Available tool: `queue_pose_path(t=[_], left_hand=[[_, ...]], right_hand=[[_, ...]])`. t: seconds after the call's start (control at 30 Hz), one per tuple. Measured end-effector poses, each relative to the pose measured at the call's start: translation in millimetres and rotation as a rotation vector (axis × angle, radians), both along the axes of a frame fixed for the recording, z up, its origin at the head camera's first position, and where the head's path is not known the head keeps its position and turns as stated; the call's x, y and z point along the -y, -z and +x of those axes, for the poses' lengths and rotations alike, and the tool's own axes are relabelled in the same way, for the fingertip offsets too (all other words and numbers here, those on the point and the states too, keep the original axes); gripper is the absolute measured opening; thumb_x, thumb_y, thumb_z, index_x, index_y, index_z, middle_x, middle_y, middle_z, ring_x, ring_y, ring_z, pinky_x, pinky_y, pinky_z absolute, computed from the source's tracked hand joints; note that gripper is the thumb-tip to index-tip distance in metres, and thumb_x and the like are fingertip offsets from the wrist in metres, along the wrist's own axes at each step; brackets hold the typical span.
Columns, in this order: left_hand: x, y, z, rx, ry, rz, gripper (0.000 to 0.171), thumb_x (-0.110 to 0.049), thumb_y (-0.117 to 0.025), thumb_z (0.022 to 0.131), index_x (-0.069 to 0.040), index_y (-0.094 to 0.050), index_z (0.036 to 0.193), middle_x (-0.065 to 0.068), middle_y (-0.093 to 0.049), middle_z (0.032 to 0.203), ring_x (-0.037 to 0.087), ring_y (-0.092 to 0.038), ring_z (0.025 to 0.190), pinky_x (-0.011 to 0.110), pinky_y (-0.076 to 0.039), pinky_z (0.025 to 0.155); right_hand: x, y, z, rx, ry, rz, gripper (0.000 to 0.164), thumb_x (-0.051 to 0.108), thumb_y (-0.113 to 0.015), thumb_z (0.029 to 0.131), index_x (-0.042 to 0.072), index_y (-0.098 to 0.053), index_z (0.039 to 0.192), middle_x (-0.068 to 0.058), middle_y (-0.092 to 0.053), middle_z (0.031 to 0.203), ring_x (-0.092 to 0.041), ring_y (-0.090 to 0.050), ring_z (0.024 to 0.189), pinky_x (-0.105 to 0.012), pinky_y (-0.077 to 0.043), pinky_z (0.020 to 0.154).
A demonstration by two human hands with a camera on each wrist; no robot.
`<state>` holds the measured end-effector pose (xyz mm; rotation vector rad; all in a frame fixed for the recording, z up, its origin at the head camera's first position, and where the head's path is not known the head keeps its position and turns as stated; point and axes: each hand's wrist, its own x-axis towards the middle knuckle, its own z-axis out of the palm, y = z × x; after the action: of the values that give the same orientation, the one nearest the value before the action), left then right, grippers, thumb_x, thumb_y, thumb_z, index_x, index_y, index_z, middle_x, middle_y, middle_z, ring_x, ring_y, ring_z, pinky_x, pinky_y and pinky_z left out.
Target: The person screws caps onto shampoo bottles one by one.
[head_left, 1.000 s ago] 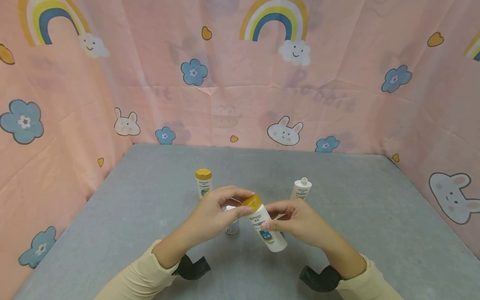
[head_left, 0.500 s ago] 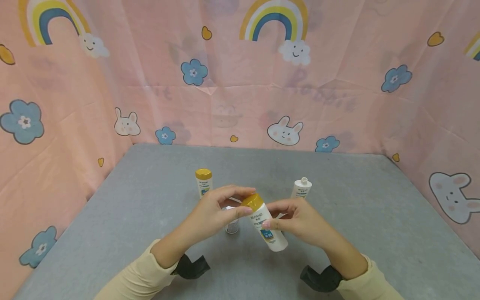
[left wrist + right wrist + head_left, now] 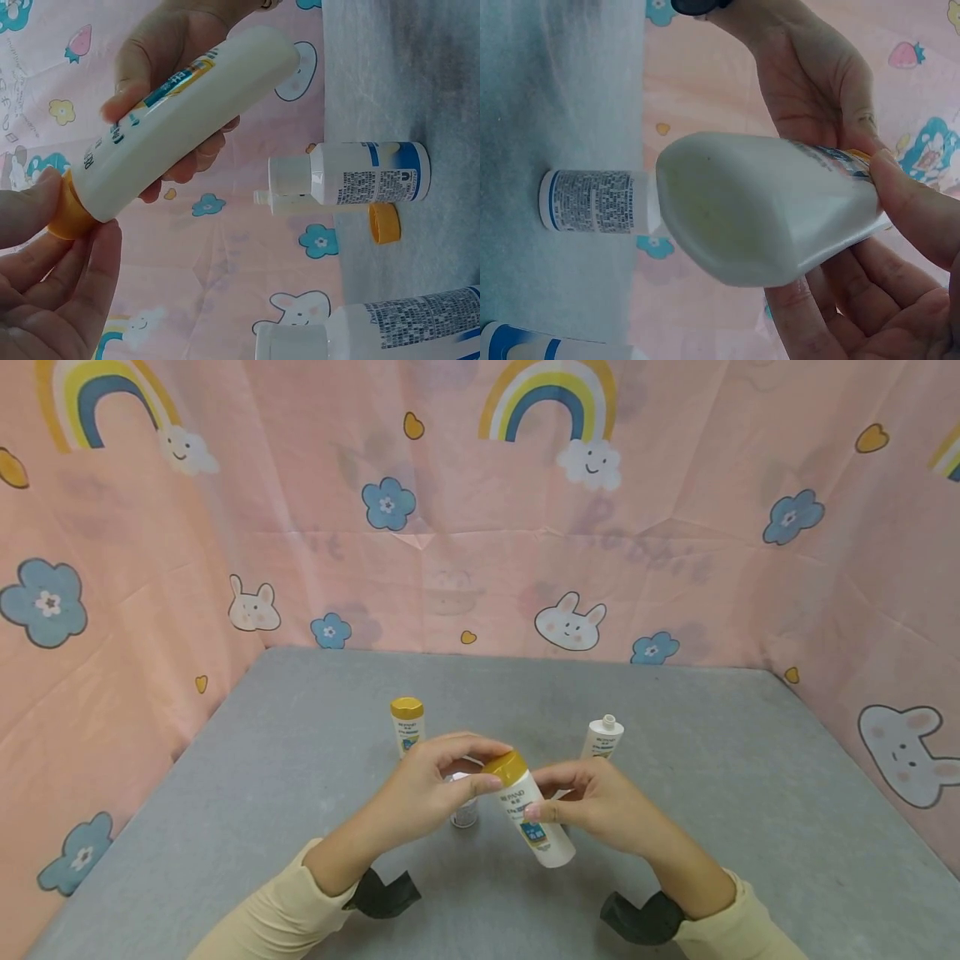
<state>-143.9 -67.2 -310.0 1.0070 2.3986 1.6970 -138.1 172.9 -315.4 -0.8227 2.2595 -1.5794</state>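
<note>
A white shampoo bottle with a gold cap is held tilted above the table, its cap to the upper left. My left hand pinches the gold cap between thumb and fingers. Around the bottle's body, my right hand grips with the thumb on the label side and fingers behind. In the left wrist view the cap sits against the bottle's shoulder; whether it is loose I cannot tell. The right wrist view shows the bottle's flat base.
A gold-capped bottle stands behind my left hand. Behind the right stands an uncapped white bottle. A small white bottle is partly hidden by my left hand. A loose gold cap and another white-capped bottle appear in the left wrist view.
The held bottle's base has dipped very slightly. Both hands keep the same hold, and the standing bottles have not moved.
</note>
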Motion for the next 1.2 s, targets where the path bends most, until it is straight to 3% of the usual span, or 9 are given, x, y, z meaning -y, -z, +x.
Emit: queue_pose_path(t=[0.33, 0.63, 0.97, 1.2], left_hand=[[-1.1, 0.0, -1.0, 0.110, -0.013, 0.005, 0.037, -0.013, -0.070, 0.093, -0.007, -0.064, 0.129, 0.009, -0.068, 0.123, 0.022, -0.067, 0.106, 0.027, -0.058, 0.090], [-2.2, 1.7, -0.7, 0.031, 0.001, 0.010, 0.032, -0.011, -0.069, 0.093, -0.004, -0.066, 0.124, 0.010, -0.069, 0.119, 0.019, -0.066, 0.105, 0.028, -0.058, 0.092], [-2.5, -1.3, -0.5, 0.124, -0.023, -0.003, 0.035, -0.014, -0.068, 0.094, -0.007, -0.065, 0.129, 0.008, -0.068, 0.124, 0.021, -0.066, 0.107, 0.027, -0.057, 0.090], [-3.5, 1.8, -0.4, 0.076, -0.022, 0.018, 0.030, -0.013, -0.068, 0.094, -0.006, -0.067, 0.124, 0.008, -0.070, 0.119, 0.019, -0.067, 0.106, 0.029, -0.057, 0.092]], right_hand=[[-1.1, -1.1, -1.2, 0.001, 0.026, -0.010, 0.031, 0.013, -0.072, 0.091, -0.009, -0.069, 0.113, -0.020, -0.071, 0.091, -0.008, -0.064, 0.082, -0.030, -0.060, 0.070], [-0.5, -0.3, -0.5, 0.002, 0.015, -0.009, 0.030, 0.010, -0.072, 0.090, -0.009, -0.069, 0.113, -0.020, -0.071, 0.093, -0.008, -0.065, 0.083, -0.030, -0.060, 0.072], [-1.3, 0.6, -1.9, 0.017, -0.002, -0.030, 0.031, 0.011, -0.071, 0.091, -0.010, -0.068, 0.114, -0.022, -0.071, 0.094, -0.008, -0.066, 0.083, -0.031, -0.060, 0.073], [-0.5, -0.4, -0.4, 0.001, 0.015, 0.006, 0.030, 0.012, -0.072, 0.091, -0.008, -0.070, 0.113, -0.019, -0.071, 0.093, -0.009, -0.066, 0.082, -0.030, -0.060, 0.072]])
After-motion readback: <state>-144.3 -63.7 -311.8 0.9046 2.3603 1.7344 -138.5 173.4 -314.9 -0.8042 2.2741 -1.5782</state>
